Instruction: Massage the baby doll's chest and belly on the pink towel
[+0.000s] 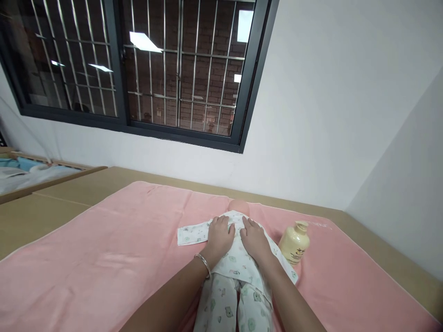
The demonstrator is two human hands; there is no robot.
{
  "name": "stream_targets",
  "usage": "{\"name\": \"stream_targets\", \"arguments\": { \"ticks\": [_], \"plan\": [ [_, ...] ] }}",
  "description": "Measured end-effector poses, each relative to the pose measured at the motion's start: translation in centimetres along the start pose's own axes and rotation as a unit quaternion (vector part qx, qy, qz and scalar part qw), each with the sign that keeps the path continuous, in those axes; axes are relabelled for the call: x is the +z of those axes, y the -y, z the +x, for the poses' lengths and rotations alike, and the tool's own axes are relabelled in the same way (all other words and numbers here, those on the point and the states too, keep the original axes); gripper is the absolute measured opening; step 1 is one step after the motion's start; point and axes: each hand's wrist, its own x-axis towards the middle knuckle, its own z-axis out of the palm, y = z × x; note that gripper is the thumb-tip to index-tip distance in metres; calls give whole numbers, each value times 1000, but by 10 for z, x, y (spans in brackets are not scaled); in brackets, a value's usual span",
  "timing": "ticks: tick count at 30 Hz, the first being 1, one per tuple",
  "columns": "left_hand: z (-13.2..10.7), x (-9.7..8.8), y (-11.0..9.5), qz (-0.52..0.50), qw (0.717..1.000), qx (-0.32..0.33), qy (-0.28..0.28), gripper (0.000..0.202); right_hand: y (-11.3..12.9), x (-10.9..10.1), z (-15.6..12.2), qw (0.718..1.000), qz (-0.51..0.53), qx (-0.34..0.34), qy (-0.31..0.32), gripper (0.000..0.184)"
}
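A baby doll (238,206) lies on its back on a pink towel (104,258), dressed in a white printed top and trousers (238,276). Both of my hands rest on the doll's chest. My left hand (219,235), with a thin bracelet at the wrist, lies palm down on the left side of the top, fingers curled at the neckline. My right hand (254,240) lies flat on the right side, fingers stretched toward the collar. One sleeve (194,233) of the top is spread out to the left on the towel.
A cream lotion bottle (295,243) stands on the towel just right of the doll. The towel covers a tan table (51,203) set against a white wall under a barred window (138,69). A wooden cot edge (41,173) shows at far left.
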Motion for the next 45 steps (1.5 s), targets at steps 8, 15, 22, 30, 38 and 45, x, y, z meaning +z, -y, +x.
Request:
{"name": "stream_targets", "arguments": {
  "ticks": [8,15,22,30,38,45],
  "plan": [
    [-3,-6,-6,54,998,-28,3,22,17,-8,-10,995,-91,49,3,47],
    [0,1,1,43,999,14,-10,21,16,-10,-6,995,-81,55,22,46],
    [1,11,7,21,998,50,-42,20,10,-2,1,997,-64,49,13,49],
    [7,14,17,-1,995,96,-16,25,2,9,5,998,-51,11,-28,48],
    [12,9,19,-41,989,139,30,36,-10,6,9,996,60,-46,-38,51],
    [13,7,13,-50,986,156,42,37,2,-4,3,1000,13,-12,-13,47]
  ]
}}
